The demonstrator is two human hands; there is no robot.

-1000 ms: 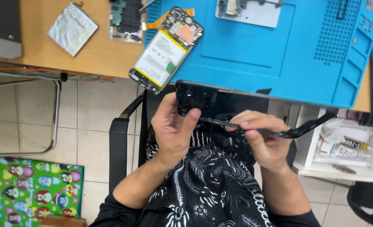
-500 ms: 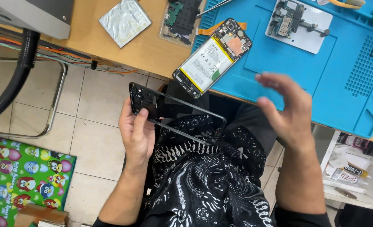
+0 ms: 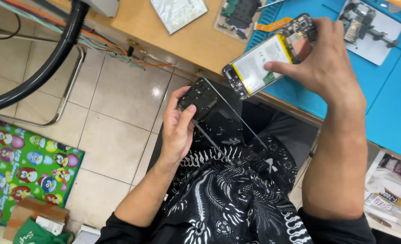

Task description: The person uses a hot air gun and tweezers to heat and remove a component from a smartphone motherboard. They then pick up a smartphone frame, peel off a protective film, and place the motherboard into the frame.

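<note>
Left hand (image 3: pixel 178 129) closed in a tight grip on black phone frame (image 3: pixel 199 97) over the lap, right hand (image 3: pixel 320 61) gripping open phone (image 3: pixel 266 56) at the edge of blue mat (image 3: pixel 381 108) on counter (image 3: pixel 196 36)

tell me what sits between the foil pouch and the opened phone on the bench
In the head view, a dark circuit board part lies on the wooden bench between the silver foil pouch and the opened phone, which the right hand grips.

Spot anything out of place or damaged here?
Opened phone lies askew, overhanging the blue mat and desk edge; right hand grips it. Left hand holds its black frame off-desk, over the lap. No visible damage.
</note>
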